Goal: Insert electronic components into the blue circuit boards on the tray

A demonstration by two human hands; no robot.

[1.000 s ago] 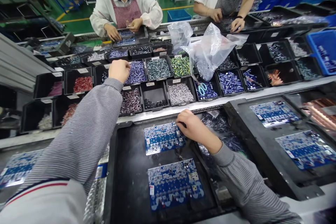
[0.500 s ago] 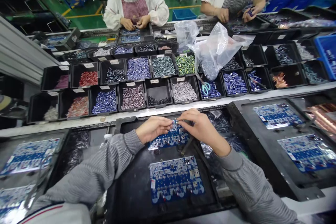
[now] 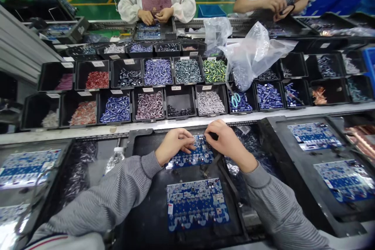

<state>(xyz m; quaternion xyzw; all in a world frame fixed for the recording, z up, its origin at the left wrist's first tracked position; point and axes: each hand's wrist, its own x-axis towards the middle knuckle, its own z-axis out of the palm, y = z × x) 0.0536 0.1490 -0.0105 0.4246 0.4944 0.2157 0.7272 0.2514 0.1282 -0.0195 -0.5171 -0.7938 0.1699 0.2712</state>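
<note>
My left hand (image 3: 177,145) hovers over the left part of the upper blue circuit board (image 3: 202,155), its fingers curled together. Whatever they may hold is too small to make out. At that board's upper right corner, my right hand (image 3: 225,140) has thumb and forefinger pinched close to the surface; the fingertips hide anything between them. The upper board is partly covered by both hands. Nearer to me, a second blue circuit board (image 3: 197,205) lies on the same black tray (image 3: 146,211), with neither hand touching it.
Black bins of small components (image 3: 149,105) stand in rows beyond a white ledge (image 3: 164,124). Clear plastic bags (image 3: 249,52) and blue scissors (image 3: 235,100) lie among them. A clear bottle (image 3: 115,159) stands by my left sleeve. Another tray (image 3: 307,179) holds boards at right. Two co-workers sit opposite.
My hands, together over the upper board before, have moved apart. The left shifted slightly left and down with looser fingers; the right lowered to the board's upper right corner. The camera view shifted a little.
</note>
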